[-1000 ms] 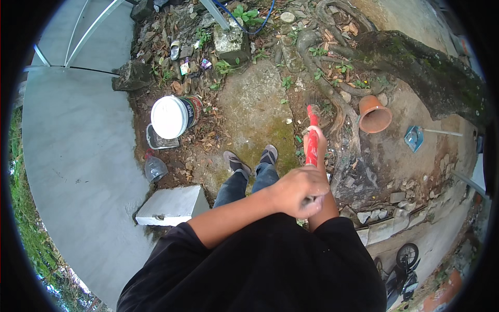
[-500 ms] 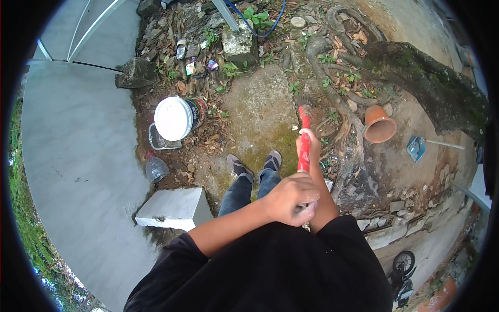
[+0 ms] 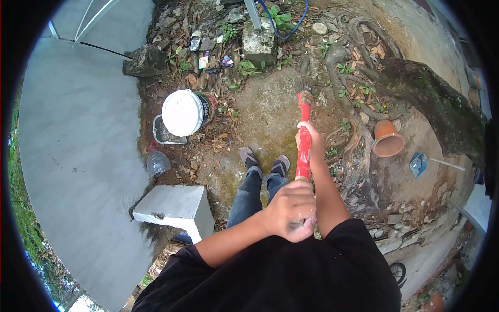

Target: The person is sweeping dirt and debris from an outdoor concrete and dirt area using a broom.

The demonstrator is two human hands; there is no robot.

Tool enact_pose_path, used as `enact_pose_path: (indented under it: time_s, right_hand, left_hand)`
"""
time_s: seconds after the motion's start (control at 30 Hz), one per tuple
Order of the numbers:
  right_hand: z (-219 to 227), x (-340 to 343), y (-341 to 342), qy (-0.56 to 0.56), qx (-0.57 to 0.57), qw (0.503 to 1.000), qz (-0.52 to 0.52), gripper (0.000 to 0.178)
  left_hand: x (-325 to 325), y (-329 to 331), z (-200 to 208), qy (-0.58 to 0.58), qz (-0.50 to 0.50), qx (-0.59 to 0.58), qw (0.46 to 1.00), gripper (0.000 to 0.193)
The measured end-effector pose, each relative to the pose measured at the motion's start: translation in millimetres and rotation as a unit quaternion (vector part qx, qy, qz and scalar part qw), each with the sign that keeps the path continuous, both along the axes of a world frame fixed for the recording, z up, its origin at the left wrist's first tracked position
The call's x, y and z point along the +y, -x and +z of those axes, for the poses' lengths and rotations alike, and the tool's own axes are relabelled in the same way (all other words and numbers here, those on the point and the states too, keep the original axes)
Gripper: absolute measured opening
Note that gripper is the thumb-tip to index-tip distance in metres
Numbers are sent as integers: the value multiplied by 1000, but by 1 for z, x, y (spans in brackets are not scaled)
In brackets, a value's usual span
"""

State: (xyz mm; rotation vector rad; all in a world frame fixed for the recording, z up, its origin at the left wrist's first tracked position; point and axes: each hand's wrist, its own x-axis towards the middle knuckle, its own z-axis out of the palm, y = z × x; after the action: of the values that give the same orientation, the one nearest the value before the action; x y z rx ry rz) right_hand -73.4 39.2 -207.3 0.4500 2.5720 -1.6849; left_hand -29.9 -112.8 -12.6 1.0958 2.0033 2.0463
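Both my hands are wrapped round a broom point(image 3: 304, 151) with a red handle, which points away from me along the ground. My left hand point(image 3: 292, 209) closes round the near end, close to my black shirt. Farther up the red part, my right hand point(image 3: 310, 138) grips it from the right side. Brownish thin bristles at the broom's far end blend into the concrete slab point(image 3: 270, 104), so their tips are hard to make out.
To the left stand a white-lidded bucket point(image 3: 183, 112), a dark pan point(image 3: 169, 136), a clear plastic bottle point(image 3: 157, 162) and a white block point(image 3: 174, 204). Tree roots point(image 3: 338, 62), an orange pot point(image 3: 388, 139) and a blue dustpan point(image 3: 418, 165) lie right. Leaves litter the soil.
The view has shifted, so the surroundings sit farther right in it. Both hands keep their hold on the broom, whose far end has swung slightly left over the slab.
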Motion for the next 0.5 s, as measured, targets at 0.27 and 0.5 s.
enact_pose_path:
  time_s: [0.27,0.5]
  right_hand:
    - [-20,-131,-30,99,-66,961,248,16]
    - [39,-114,18,-39,100,979,174,23]
  left_hand:
    - [-62,-3,-4,68,98,-8,993,22]
    - [-105,16,36,-42,69,-5,997,18]
